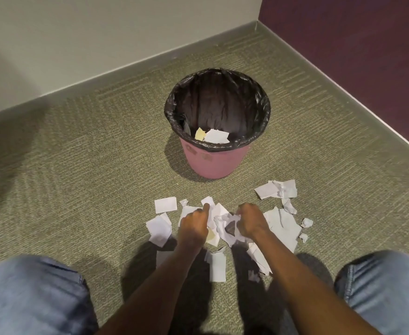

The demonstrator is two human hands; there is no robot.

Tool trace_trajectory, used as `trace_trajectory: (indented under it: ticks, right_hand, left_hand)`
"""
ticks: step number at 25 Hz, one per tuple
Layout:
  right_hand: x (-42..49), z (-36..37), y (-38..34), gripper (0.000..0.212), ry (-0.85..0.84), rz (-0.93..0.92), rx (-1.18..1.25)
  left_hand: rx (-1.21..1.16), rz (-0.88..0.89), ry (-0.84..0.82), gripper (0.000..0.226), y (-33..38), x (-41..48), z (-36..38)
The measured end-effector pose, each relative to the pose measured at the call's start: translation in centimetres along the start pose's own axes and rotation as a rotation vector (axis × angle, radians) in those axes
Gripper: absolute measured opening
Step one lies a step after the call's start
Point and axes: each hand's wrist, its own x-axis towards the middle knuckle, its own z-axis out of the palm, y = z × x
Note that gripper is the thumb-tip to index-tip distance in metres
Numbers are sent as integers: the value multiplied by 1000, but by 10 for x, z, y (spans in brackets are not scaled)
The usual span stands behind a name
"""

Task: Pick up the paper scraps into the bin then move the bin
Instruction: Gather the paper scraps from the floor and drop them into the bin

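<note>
Hands point(219, 222) closed on torn white paper scraps point(225, 226), bunched for one load; pink black-lined plastic bin point(214, 163) at 12 o'clock.

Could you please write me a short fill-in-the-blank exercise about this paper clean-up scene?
1. The bin is pink and lined with a ____ bag.
2. Most paper scraps lie on the ____, between the bin and the person's knees.
3. The right hand is closed on crumpled ____.
4. The left hand reaches down with one ____ extended.

Missing words: black; carpet; paper; finger
</note>
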Motion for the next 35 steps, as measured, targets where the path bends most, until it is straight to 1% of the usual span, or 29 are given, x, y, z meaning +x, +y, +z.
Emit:
trace_trajectory:
  ticks: [2, 4, 5, 9, 12, 15, 22, 25, 26, 30, 32, 35]
  right_hand:
    - [-2, -16, 3, 29, 67, 68, 117]
    - [-4, -39, 2, 21, 101, 115, 190]
    - [-4, -52, 0, 19, 117, 124, 213]
    - [-11, -107, -14, 27, 190, 114, 392]
    - [-27, -142, -28, 23, 198, 67, 528]
    - [-43, -164, -37, 22, 239, -18, 630]
    - [-54, -164, -45, 20, 253, -84, 717]
    - [-54, -159, -45, 21, 280, -88, 755]
    - [-53, -159, -45, 21, 293, -87, 765]
    - [-53, -159, -43, 24, 332, -81, 789]
    - [-52, -157, -44, 26, 318, -78, 797]
    - [-49, -152, -46, 24, 302, -68, 803]
  left_hand:
    - [-72, -117, -98, 46, 5, 8, -15]
    - [-112, -211, -109, 50, 6, 13, -21]
    - [-125, -239, -85, 51, 7, 16, -25]
    - [-246, -236, -10, 50, 4, 18, -34]
    - [-308, -226, -3, 49, 4, 16, -40]
    - [-346, -240, 10, 46, 5, 18, -45]
    - [-645, -329, 5, 41, -8, 25, -41]
    - [-783, -365, 16, 25, -8, 24, -44]
    - [-823, -368, 21, 23, -8, 24, -45]
    - [-927, -397, -8, 22, -12, 21, -41]
    - [-965, -442, -16, 24, -18, 17, -36]
    - [-1043, -504, -25, 22, -23, 8, -35]
